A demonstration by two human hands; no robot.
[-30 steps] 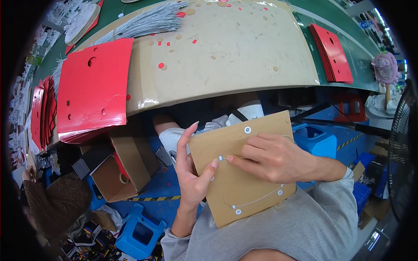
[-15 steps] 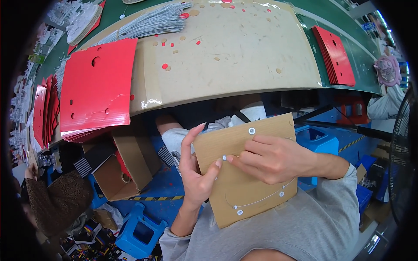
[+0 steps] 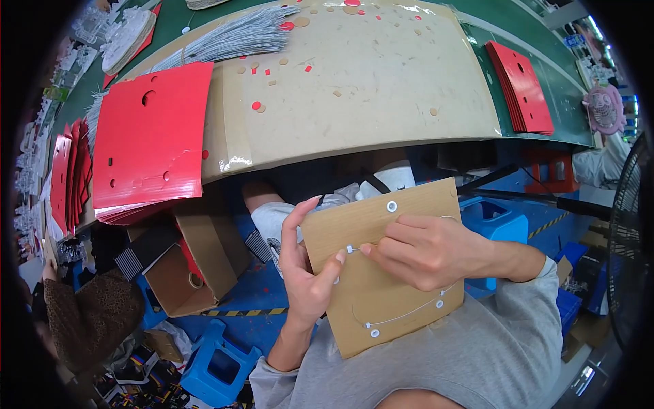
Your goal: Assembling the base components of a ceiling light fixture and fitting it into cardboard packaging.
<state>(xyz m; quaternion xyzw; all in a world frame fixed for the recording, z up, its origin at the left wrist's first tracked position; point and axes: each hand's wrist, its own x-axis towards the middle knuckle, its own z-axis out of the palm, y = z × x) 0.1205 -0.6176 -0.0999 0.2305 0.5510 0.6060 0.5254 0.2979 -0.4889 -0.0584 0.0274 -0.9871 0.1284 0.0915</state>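
A brown cardboard panel (image 3: 392, 269) leans tilted against my body, above my lap. My left hand (image 3: 306, 273) grips its left edge, the thumb on the face beside a small white clip (image 3: 350, 249). My right hand (image 3: 426, 253) lies over the panel with thumb and forefinger pinched on a thin wire that comes out of that clip. Another thin wire (image 3: 402, 318) runs curved along the lower part, through small white fasteners. A white ring-shaped eyelet (image 3: 392, 206) sits near the top edge, and another eyelet (image 3: 375, 333) near the bottom.
Ahead, a cardboard-covered table (image 3: 368, 82) holds a bundle of grey wires (image 3: 231, 39), a red panel stack (image 3: 153, 133) and another red stack (image 3: 521, 88). An open carton (image 3: 228, 262) and blue stool (image 3: 219, 365) stand left; a black fan (image 3: 627, 245) is right. Another person's sleeve (image 3: 92, 310) shows far left.
My right fingertips have shifted slightly right, away from the white clip, and a short stretch of wire now shows between them. My left hand keeps its grip.
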